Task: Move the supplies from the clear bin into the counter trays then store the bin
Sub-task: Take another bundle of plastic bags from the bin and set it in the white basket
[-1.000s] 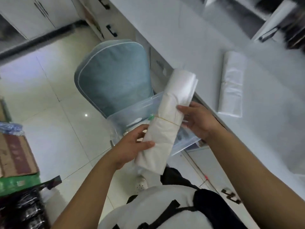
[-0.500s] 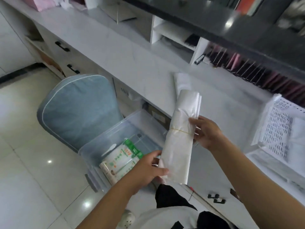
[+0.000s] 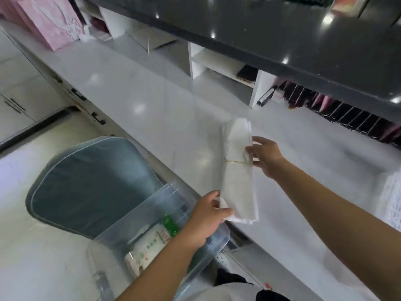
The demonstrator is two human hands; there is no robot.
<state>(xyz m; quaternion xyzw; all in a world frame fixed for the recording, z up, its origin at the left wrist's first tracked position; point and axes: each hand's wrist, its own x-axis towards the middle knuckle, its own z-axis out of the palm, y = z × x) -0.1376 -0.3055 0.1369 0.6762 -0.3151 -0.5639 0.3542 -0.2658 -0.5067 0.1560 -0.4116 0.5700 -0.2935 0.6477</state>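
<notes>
A white bundle of plastic bags [image 3: 237, 170], bound by a yellow rubber band, hangs over the white counter [image 3: 152, 109]. My left hand [image 3: 205, 220] grips its near end and my right hand [image 3: 263, 156] holds its far half at the band. Below my left arm the clear bin [image 3: 121, 240] rests on a blue-grey chair [image 3: 91, 183]. Inside the bin lies a white pack with green print [image 3: 152, 242]. A white perforated tray [image 3: 392, 200] shows at the right edge.
A dark upper counter [image 3: 282, 35] overhangs white cubbies [image 3: 217, 68] and a rack of dark and pink items [image 3: 347, 114]. A pink paper bag [image 3: 50, 22] stands at the far left of the counter. Drawers with black handles [image 3: 97, 118] run under the counter edge.
The bundle has been carried from above the bin up and over the counter, both hands holding it. The view has swung from the floor toward the counter.
</notes>
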